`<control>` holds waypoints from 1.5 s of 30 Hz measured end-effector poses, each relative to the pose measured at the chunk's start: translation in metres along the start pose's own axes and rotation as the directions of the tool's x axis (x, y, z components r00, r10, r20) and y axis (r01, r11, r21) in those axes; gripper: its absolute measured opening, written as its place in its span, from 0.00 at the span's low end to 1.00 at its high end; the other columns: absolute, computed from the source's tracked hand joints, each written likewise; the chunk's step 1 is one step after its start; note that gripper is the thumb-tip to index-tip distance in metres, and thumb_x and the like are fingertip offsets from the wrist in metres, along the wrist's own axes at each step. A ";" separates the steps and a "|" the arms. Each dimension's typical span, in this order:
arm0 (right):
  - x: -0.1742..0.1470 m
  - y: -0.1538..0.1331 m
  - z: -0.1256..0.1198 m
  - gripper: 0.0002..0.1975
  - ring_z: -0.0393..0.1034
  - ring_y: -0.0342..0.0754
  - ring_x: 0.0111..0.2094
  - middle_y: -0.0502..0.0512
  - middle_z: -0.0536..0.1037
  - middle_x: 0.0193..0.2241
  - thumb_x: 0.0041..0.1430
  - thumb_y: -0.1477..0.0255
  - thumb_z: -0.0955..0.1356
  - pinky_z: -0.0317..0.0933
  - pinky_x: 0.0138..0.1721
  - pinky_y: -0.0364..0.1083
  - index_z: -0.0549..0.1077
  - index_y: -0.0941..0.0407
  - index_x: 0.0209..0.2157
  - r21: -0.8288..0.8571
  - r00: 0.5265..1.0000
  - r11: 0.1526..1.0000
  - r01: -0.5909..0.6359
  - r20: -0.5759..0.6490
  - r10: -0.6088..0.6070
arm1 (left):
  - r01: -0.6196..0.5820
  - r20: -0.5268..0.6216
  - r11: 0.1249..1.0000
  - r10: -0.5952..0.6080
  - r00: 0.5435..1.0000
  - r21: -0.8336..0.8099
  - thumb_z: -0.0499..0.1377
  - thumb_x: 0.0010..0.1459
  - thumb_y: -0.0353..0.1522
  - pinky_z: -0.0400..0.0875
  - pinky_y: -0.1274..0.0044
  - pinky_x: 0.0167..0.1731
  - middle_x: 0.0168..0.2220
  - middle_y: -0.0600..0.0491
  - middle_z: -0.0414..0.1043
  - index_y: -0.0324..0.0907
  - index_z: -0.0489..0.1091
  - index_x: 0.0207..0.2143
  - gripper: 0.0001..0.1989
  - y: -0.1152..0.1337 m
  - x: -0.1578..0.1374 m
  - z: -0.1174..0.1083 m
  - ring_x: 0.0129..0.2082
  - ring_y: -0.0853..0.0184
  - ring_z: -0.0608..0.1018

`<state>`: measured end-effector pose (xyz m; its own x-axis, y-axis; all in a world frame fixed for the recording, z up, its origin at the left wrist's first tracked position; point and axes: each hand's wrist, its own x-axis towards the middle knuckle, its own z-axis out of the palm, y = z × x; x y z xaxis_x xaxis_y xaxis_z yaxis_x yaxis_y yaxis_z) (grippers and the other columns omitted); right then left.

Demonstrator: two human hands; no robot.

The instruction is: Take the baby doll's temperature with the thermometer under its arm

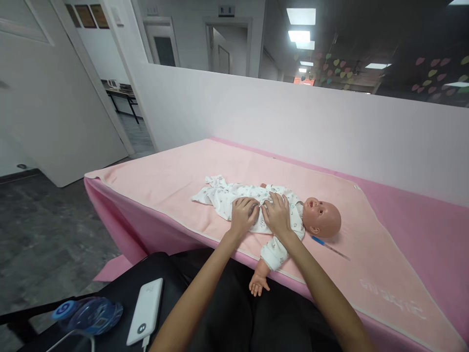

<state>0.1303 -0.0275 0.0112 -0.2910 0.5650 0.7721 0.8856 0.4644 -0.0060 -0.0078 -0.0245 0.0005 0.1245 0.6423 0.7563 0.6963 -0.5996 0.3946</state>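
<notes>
A baby doll (321,218) lies on its back, its head to the right, in a white printed romper (229,191). The romper's leg ends lie flat to the left. At the doll's middle, my left hand (244,213) has its fingers bent together in a pinch on the romper's front. Just to the right, my right hand (277,213) pinches the same front, its fingertips close to those of the left. A small white bit of the garment shows between them; whether it is a tie or a fastener is unclear. One doll arm (260,275) hangs over the table edge.
A pink blanket (157,171) covers the table. A thin stick with a blue handle (318,240) lies beside the doll's head. To my left, a white power bank (146,308) with a cable and a water bottle (93,314) rest on a black seat. A white wall (293,122) rises behind.
</notes>
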 end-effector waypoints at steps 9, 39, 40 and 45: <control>-0.002 0.001 0.005 0.05 0.63 0.51 0.41 0.57 0.72 0.36 0.48 0.76 0.63 0.52 0.50 0.54 0.69 0.57 0.30 0.026 0.995 0.995 -0.095 -0.011 0.095 | 0.035 -0.005 0.999 -0.035 0.999 0.020 0.50 0.59 0.31 0.57 0.70 0.44 0.36 0.55 0.73 0.46 0.70 0.36 0.09 -0.006 0.000 0.006 0.40 0.66 0.71; -0.005 0.000 -0.002 0.06 0.66 0.46 0.33 0.50 0.71 0.27 0.50 0.79 0.61 0.55 0.49 0.52 0.65 0.54 0.28 0.358 0.984 0.933 0.038 -0.175 0.027 | 0.046 -0.271 0.999 -0.041 0.962 0.012 0.47 0.57 0.26 0.57 0.68 0.44 0.37 0.52 0.73 0.44 0.71 0.35 0.13 -0.005 -0.002 -0.002 0.41 0.63 0.70; -0.005 -0.001 -0.002 0.05 0.66 0.46 0.34 0.51 0.72 0.28 0.51 0.79 0.61 0.56 0.48 0.52 0.65 0.54 0.29 0.354 0.981 0.935 0.032 -0.189 0.038 | 0.022 -0.251 1.000 -0.019 0.968 0.008 0.48 0.57 0.28 0.57 0.68 0.44 0.37 0.52 0.73 0.44 0.71 0.36 0.12 -0.002 -0.002 -0.003 0.41 0.62 0.70; -0.004 -0.001 0.000 0.05 0.67 0.47 0.38 0.54 0.73 0.32 0.55 0.77 0.61 0.59 0.45 0.49 0.66 0.55 0.31 0.348 0.972 0.937 -0.017 -0.215 0.098 | -0.067 -0.049 0.997 0.069 0.996 0.024 0.51 0.56 0.32 0.55 0.67 0.47 0.42 0.51 0.72 0.44 0.68 0.42 0.12 0.008 -0.001 -0.001 0.44 0.62 0.69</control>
<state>0.1308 -0.0299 0.0084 -0.1184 0.4478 0.8863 0.7094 0.6627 -0.2401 -0.0032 -0.0307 0.0037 0.1373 0.5756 0.8061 0.7033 -0.6298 0.3299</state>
